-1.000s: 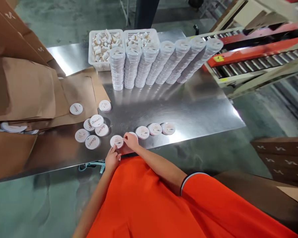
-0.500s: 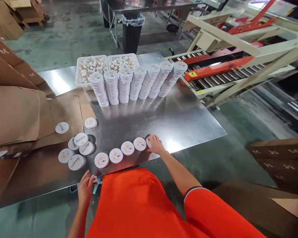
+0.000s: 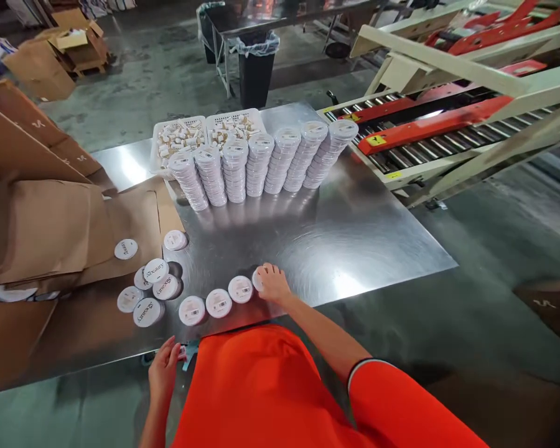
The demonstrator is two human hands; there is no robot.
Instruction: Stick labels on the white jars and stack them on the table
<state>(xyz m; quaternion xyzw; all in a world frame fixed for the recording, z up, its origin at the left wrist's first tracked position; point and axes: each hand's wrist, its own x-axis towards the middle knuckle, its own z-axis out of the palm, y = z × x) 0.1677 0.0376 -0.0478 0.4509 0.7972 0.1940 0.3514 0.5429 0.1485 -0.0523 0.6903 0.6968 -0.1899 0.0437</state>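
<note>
My right hand (image 3: 273,284) is closed over a round white container (image 3: 256,280) at the right end of a short row, its fingers hiding most of it. Left of it in the row lie a container (image 3: 240,289), another (image 3: 219,303) and a third (image 3: 191,310), their printed labels facing up. My left hand (image 3: 165,367) is at the table's front edge, fingers curled together around a small white and reddish thing (image 3: 182,353) too small to make out. Beyond it, a loose group of round containers (image 3: 148,312) shows "beauty" lettering.
Tall stacks of round containers (image 3: 260,165) stand across the metal table (image 3: 317,242). Behind them are two white baskets (image 3: 155,149) of small white and tan pieces. Cardboard (image 3: 51,230) covers the left side. A roller conveyor (image 3: 438,140) adjoins at the right, a black bin (image 3: 256,78) behind.
My right hand has shifted left along the row, from the fifth place to the fourth. The row's rightmost container has left its spot. My left hand stays nearly where it was.
</note>
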